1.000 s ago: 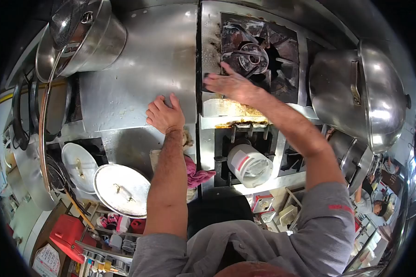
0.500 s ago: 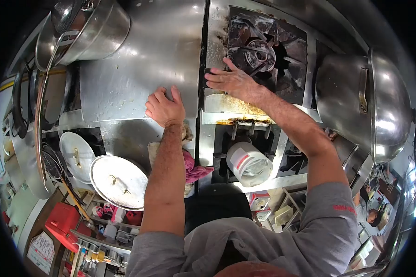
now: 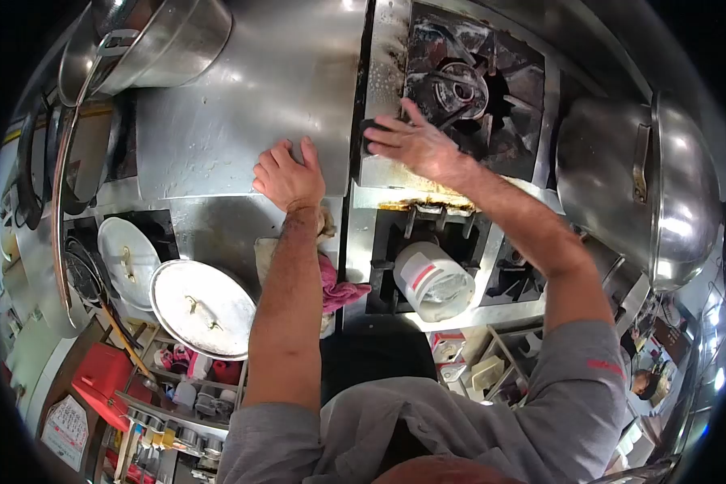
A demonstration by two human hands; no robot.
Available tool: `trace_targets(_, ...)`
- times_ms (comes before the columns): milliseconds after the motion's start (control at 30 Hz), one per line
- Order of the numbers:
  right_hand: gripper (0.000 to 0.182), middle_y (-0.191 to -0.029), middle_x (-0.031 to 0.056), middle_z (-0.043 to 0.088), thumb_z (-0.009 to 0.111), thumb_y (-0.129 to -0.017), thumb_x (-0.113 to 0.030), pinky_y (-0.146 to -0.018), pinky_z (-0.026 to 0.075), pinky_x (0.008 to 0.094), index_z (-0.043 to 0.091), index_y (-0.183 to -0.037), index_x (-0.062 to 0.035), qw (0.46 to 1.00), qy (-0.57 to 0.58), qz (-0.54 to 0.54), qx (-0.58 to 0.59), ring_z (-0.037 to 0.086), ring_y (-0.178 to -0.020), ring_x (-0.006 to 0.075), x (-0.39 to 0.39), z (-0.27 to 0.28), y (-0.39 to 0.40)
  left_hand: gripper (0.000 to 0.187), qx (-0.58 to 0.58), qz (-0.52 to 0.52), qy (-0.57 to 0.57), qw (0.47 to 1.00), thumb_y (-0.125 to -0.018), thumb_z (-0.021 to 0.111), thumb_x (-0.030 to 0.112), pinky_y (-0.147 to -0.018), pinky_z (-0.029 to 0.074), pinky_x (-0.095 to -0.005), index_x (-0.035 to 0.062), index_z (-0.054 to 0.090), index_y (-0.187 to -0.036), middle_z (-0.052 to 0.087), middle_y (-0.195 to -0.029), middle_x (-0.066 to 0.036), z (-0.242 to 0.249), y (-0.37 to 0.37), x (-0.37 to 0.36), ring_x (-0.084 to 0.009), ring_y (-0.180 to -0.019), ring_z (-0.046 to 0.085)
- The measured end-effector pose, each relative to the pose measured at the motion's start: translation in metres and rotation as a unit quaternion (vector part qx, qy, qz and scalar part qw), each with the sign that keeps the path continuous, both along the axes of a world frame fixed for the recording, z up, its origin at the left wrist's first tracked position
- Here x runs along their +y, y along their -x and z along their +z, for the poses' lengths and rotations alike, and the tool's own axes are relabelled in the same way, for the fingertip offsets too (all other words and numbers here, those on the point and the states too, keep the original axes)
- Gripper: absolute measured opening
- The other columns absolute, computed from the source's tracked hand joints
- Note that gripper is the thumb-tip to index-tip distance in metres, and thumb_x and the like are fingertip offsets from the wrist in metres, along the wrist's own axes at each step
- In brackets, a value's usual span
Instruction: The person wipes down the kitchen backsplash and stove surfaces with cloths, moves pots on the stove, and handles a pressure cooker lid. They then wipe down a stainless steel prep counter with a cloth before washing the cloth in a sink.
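Observation:
My right hand (image 3: 418,148) reaches over the steel edge strip left of the back burner (image 3: 462,90), thumb apart. Its fingertips press on a small black block (image 3: 368,135) like a scouring pad, partly hidden under them. Water droplets and brown grime mark the steel (image 3: 377,89) around it. On the flat steel cover (image 3: 234,137) to the left rests my left hand (image 3: 289,176), loosely curled with the thumb apart and nothing in it. A pink cloth (image 3: 343,286) and a pale rag lie beside my left forearm, which partly covers them.
A white tub (image 3: 433,282) stands tilted in view on the front burner. Two round lids (image 3: 203,310) lie at the left. A large steel pot (image 3: 169,48) stands back left, and a big domed steel vessel (image 3: 605,153) at the right. Below is a red box (image 3: 105,379).
The view has shifted slightly. My right hand has slid a little toward me with the black block along the steel strip. My left hand stays on the cover.

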State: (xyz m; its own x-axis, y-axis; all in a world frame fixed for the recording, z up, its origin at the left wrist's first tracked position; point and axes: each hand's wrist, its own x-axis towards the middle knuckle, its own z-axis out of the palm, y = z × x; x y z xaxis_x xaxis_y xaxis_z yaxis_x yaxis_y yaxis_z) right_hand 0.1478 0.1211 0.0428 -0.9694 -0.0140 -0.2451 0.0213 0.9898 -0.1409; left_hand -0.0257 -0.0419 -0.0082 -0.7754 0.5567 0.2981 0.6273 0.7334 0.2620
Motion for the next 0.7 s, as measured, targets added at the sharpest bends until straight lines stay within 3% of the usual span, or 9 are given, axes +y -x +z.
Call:
trace_targets(67,0.034,-0.137,-0.0088,0.044,0.046,-0.085,-0.020,-0.114,0.000,0.0528,0.058,-0.117,-0.0234,0.999,0.029,0.005,0.020,0.028,-0.135,0.0144,0.006,0.000,0.003,0.030,-0.001,-0.002,-0.009,1.000,-0.080,0.063,0.042,-0.071,0.033,-0.0415,0.0158,0.055,-0.092,0.052,-0.091,-0.004,0.002,-0.003,0.002,-0.0263,-0.087,0.049)
trace_targets(100,0.036,-0.140,-0.0083,0.042,0.045,-0.086,-0.019,-0.114,-0.001,0.0520,0.056,-0.120,-0.0232,0.994,0.055,-0.046,-0.083,0.028,-0.135,0.0135,0.021,0.006,-0.010,0.030,-0.002,-0.005,-0.013,1.000,-0.080,0.063,0.042,-0.071,0.033,-0.0412,0.0159,0.055,-0.092,0.052,-0.091,-0.004,0.000,0.002,0.001,-0.0263,-0.087,0.049)
trace_targets(167,0.039,-0.143,-0.0079,0.038,0.044,-0.086,-0.019,-0.114,-0.001,0.0517,0.053,-0.124,-0.0231,0.997,-0.015,-0.035,-0.063,0.025,-0.136,0.0131,0.014,0.008,-0.011,0.031,-0.011,0.002,0.005,1.000,-0.080,0.062,0.043,-0.073,0.034,-0.0419,0.0160,0.055,-0.093,0.053,-0.092,-0.004,0.000,0.001,-0.003,-0.0267,-0.088,0.049)
trace_targets(433,0.043,-0.141,-0.0056,0.040,0.053,-0.083,-0.016,-0.113,0.002,0.0561,0.052,-0.126,-0.0213,1.000,0.002,-0.022,-0.014,0.025,-0.136,0.0171,0.004,-0.001,-0.018,0.031,-0.023,0.010,0.003,1.000,-0.080,0.063,0.044,-0.074,0.035,-0.0428,0.0163,0.054,-0.093,0.053,-0.094,-0.003,-0.001,-0.001,-0.005,-0.0269,-0.088,0.050)
trace_targets(500,0.043,-0.140,-0.0036,0.041,0.054,-0.082,-0.020,-0.112,0.003,0.0567,0.052,-0.125,-0.0182,0.994,-0.098,-0.039,-0.014,0.026,-0.136,0.0185,-0.018,-0.011,0.004,0.031,-0.006,0.005,0.005,1.000,-0.080,0.063,0.043,-0.073,0.035,-0.0426,0.0165,0.054,-0.093,0.053,-0.095,-0.003,0.000,0.001,0.000,-0.0271,-0.087,0.050)
trace_targets(533,0.039,-0.137,0.0022,0.044,0.051,-0.084,-0.017,-0.110,0.012,0.0567,0.053,-0.123,-0.0122,0.994,-0.039,-0.084,0.056,0.033,-0.132,0.0212,-0.020,-0.011,0.007,0.030,-0.001,0.005,-0.004,1.000,-0.081,0.062,0.044,-0.073,0.035,-0.0425,0.0168,0.054,-0.092,0.053,-0.095,-0.003,-0.001,0.001,0.000,-0.0272,-0.087,0.050)
trace_targets(633,0.035,-0.129,0.0057,0.050,0.047,-0.084,-0.012,-0.105,0.021,0.0559,0.055,-0.117,-0.0071,0.961,-0.127,-0.222,0.102,0.041,-0.124,0.0225,0.008,-0.007,0.039,0.031,-0.017,0.006,0.006,1.000,-0.081,0.061,0.045,-0.073,0.035,-0.0424,0.0170,0.054,-0.092,0.053,-0.095,-0.003,-0.002,0.001,0.000,-0.0271,-0.088,0.050)
trace_targets(667,0.033,-0.122,0.0134,0.052,0.046,-0.082,-0.009,-0.100,0.027,0.0553,0.054,-0.112,0.0002,0.954,-0.078,-0.227,0.177,0.045,-0.117,0.0276,0.011,-0.007,0.047,0.031,-0.013,0.010,0.016,1.000,-0.081,0.061,0.046,-0.074,0.035,-0.0420,0.0172,0.054,-0.091,0.053,-0.094,-0.003,0.001,0.000,0.001,-0.0270,-0.088,0.050)
trace_targets(700,0.033,-0.122,0.0134,0.052,0.046,-0.082,-0.009,-0.100,0.027,0.0553,0.054,-0.112,0.0002,0.954,-0.078,-0.232,0.175,0.045,-0.117,0.0276,-0.001,-0.006,0.046,0.031,-0.015,0.006,0.018,1.000,-0.081,0.061,0.046,-0.074,0.035,-0.0420,0.0172,0.054,-0.091,0.053,-0.094,-0.003,0.001,-0.002,-0.003,-0.0270,-0.088,0.050)
